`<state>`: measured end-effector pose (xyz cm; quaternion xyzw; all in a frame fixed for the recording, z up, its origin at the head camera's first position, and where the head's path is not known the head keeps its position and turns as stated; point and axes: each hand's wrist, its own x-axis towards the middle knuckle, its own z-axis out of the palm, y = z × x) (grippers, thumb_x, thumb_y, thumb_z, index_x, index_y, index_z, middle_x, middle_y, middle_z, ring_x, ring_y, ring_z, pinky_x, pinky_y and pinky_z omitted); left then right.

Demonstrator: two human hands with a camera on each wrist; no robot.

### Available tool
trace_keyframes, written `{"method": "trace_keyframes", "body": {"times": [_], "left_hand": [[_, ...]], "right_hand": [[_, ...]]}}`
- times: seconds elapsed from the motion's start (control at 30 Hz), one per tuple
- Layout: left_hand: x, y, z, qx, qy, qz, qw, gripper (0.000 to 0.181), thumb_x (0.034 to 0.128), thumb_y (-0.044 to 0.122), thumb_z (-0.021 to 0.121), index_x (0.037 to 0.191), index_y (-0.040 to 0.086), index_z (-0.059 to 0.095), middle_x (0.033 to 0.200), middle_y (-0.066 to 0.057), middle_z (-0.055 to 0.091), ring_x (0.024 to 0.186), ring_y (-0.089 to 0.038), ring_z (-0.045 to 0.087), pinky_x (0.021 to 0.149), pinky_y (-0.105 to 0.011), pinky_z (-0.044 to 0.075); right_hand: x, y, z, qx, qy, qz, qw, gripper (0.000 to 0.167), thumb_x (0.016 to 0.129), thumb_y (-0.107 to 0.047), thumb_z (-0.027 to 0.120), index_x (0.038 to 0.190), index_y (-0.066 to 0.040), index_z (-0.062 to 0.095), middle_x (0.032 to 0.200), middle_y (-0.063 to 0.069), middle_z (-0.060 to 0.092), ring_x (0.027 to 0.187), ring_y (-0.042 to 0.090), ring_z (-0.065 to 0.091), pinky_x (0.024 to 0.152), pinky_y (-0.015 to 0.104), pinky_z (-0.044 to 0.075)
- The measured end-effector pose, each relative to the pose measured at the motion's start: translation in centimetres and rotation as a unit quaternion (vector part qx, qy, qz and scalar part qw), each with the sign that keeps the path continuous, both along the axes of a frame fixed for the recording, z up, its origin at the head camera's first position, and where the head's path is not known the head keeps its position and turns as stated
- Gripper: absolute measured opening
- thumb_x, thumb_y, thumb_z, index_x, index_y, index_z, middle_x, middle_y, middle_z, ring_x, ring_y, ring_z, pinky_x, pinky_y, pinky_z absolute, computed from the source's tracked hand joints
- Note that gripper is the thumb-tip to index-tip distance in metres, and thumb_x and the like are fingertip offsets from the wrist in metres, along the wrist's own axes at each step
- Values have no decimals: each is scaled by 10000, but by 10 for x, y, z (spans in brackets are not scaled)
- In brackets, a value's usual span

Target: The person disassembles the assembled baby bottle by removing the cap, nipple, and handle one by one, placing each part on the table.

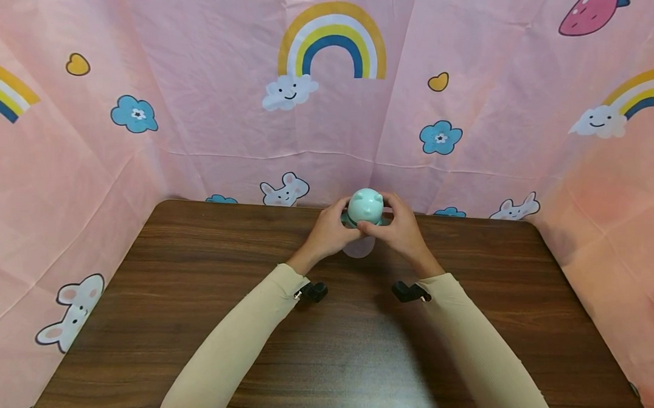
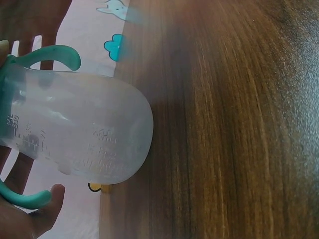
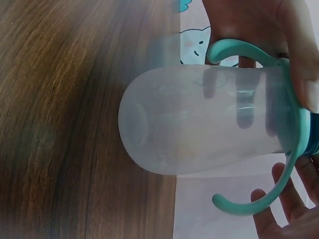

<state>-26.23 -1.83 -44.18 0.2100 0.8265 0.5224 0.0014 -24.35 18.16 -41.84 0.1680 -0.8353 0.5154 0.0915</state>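
A baby bottle with a frosted clear body (image 2: 89, 124) is held between both hands. Its rounded mint-green cap (image 1: 366, 206) faces up in the head view, with small ear-like bumps. Two curved green handles (image 3: 244, 206) stick out from its collar. My left hand (image 1: 328, 229) grips the bottle's upper part from the left. From the right, my right hand (image 1: 400, 228) holds the same part, its thumb lying just below the cap. Fingers show behind the clear body in the right wrist view. Whether the base touches the table cannot be told.
The dark wooden table (image 1: 209, 264) spreads below the arms. A pink printed cloth (image 1: 219, 111) hangs close behind its far edge and along both sides. Black wrist cameras (image 1: 313, 291) sit at the cuffs.
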Motion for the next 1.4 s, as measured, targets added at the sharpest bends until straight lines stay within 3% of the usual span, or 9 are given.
{"method": "trace_keyframes", "body": {"times": [1.4], "left_hand": [[-2, 1, -3, 69, 121, -17, 9999, 762, 926, 230, 898, 1554, -10, 541, 1464, -213, 645, 1340, -359, 620, 1119, -517, 506]], "right_hand": [[-1, 0, -4, 33, 357, -65, 9993, 634, 887, -152, 909, 1438, 21, 648, 1361, 204, 634, 1260, 414, 631, 1048, 661, 518]]}}
